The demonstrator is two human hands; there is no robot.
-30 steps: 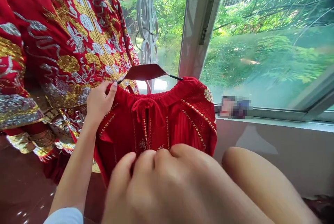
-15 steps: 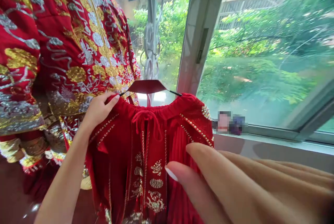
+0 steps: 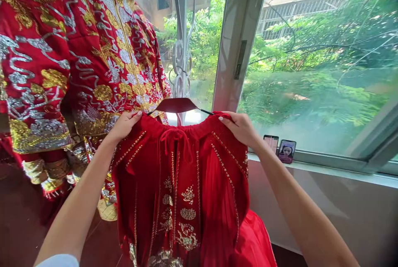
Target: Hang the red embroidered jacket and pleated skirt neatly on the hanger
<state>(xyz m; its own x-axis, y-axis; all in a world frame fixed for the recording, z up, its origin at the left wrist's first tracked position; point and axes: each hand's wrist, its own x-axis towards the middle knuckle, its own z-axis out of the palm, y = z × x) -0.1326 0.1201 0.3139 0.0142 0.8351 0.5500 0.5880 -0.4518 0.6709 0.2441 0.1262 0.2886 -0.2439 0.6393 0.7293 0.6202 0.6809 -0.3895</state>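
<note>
A red skirt (image 3: pixel 214 175) with a gathered, tied waist and beaded gold trim hangs upright in front of me. Inside its waist sits a dark hanger (image 3: pixel 177 105), whose flat middle and thin wire show above the fabric. My left hand (image 3: pixel 126 126) is closed around the skirt's left upper corner, thumb on top. At the right upper corner, my right hand (image 3: pixel 238 128) pinches the waist fabric beside the hanger's end. A small red bow (image 3: pixel 175 134) lies at the centre of the waist.
A red jacket (image 3: pixel 121 59) with gold and silver embroidery hangs at the left, close to my left arm. Two phones (image 3: pixel 286 151) lean on the windowsill (image 3: pixel 329 171) at the right. Behind the skirt stands a window frame (image 3: pixel 239 51) with trees outside.
My right hand has moved from the near foreground, fingers apart, to the skirt's right upper corner and closed on it. My left hand keeps its hold on the other corner.
</note>
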